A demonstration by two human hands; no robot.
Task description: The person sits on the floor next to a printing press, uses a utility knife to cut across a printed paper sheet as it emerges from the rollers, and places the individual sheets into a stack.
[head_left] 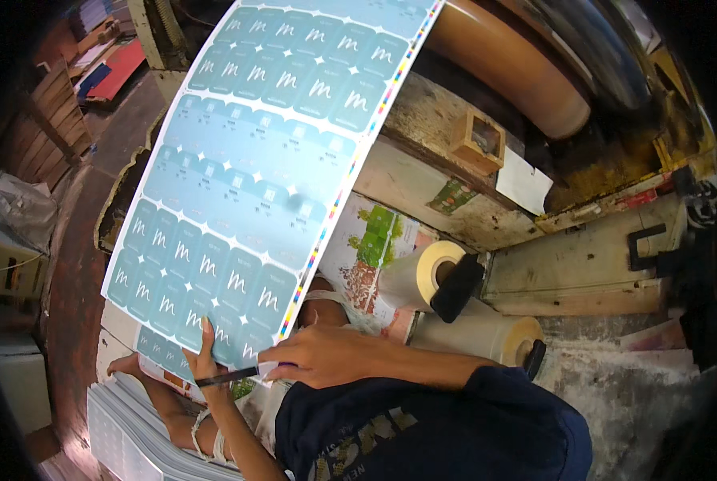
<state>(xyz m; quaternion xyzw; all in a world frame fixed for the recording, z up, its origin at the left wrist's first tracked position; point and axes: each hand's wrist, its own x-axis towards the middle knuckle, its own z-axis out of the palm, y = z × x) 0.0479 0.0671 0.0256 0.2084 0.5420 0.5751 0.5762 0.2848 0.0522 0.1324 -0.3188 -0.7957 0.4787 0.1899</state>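
A long teal-blue printed sheet (238, 176), with rows of rounded labels and a coloured strip down its right side, slants up from my hands past the top of the view. My left hand (204, 362) grips its lower edge, thumb on the printed face and the other fingers mostly hidden. At the sheet's lower right corner, my right hand (310, 357) is closed around a thin dark strip-shaped tool (234, 375), which crosses in front of my left wrist. Its exact kind cannot be made out. Beneath the big sheet, part of another teal printed sheet (157, 349) shows.
A thick stack of sheets (130, 433) stands at the lower left, beside my bare leg. Two rolls of clear film (410, 276) lie right of my knees. Beyond them are a ledge with a small wooden box (479, 140) and a large brown roller (519, 64).
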